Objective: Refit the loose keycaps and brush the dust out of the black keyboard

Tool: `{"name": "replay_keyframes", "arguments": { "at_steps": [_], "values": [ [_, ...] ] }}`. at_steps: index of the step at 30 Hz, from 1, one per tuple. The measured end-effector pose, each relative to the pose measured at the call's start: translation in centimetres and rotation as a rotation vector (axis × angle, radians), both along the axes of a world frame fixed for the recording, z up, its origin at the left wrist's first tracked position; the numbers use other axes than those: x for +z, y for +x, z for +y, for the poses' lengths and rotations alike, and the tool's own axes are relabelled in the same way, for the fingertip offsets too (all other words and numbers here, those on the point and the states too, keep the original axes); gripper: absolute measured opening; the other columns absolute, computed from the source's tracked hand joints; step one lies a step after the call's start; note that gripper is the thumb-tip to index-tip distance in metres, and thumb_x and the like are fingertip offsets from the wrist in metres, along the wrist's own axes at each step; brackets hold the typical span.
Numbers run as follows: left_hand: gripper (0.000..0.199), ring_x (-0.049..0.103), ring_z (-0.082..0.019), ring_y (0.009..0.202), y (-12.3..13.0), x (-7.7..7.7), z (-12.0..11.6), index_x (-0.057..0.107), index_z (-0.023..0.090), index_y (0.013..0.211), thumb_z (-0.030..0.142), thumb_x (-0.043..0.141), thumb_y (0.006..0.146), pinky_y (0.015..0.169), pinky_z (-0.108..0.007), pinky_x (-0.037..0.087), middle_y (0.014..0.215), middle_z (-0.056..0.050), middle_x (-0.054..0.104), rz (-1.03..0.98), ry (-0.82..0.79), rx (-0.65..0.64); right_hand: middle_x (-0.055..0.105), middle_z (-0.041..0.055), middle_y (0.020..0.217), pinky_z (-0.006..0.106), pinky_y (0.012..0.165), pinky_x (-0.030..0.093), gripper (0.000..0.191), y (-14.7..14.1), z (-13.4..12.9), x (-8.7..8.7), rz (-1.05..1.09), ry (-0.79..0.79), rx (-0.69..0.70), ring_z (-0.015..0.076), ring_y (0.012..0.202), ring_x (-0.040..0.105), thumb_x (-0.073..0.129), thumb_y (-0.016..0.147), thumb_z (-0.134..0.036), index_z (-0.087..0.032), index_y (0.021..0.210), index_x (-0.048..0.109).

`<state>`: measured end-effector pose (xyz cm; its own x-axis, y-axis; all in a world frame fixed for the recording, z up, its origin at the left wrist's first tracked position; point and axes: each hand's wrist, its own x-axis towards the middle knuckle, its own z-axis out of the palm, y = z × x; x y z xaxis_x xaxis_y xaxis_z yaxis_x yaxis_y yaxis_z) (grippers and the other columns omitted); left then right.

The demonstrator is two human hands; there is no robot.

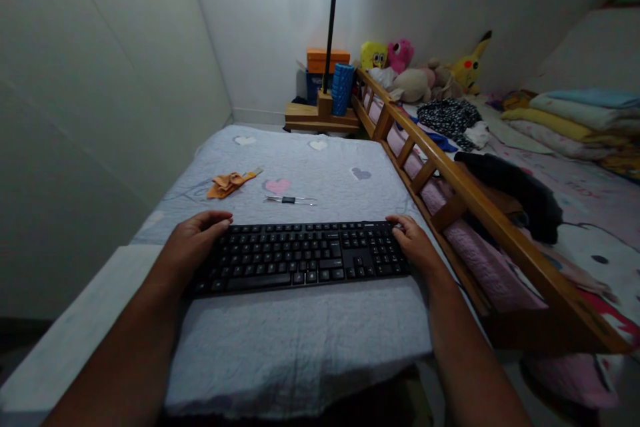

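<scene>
A black full-size keyboard lies crosswise on the light blue quilted cover, its keys facing up. My left hand is closed round its left end, with the thumb along the upper left corner. At the other end, my right hand grips the upper right corner by the number pad. Beyond the keyboard rests a thin metal wire tool with a black middle. To its left is a crumpled orange cloth, with a slim piece with a clear end sticking out of it.
A wooden bed rail runs along the right side, with clothes, folded blankets and plush toys behind it. At the back stand a black pole, a blue foam roller and an orange box. A pale wall rises on the left.
</scene>
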<state>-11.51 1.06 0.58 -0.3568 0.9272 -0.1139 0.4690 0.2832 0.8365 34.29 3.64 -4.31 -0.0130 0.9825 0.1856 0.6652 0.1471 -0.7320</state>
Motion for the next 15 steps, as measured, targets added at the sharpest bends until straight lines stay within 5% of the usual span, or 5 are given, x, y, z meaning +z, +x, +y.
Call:
{"name": "replay_keyframes", "arguments": {
  "at_steps": [15],
  "values": [
    [0.031, 0.063, -0.029, 0.120, 0.13, 0.24, -0.03, 0.074, 0.024, 0.090, 0.049, 0.066, 0.075, 0.106, -0.038, 0.044, 0.112, -0.005, 0.076, -0.070, 0.091, 0.114, 0.072, 0.0100, 0.109, 0.043, 0.096, 0.048, 0.036, -0.51, -0.25, 0.81, 0.134, -0.049, -0.084, 0.0279, 0.105, 0.064, 0.053, 0.086, -0.040, -0.020, 0.107, 0.074]
  ]
}}
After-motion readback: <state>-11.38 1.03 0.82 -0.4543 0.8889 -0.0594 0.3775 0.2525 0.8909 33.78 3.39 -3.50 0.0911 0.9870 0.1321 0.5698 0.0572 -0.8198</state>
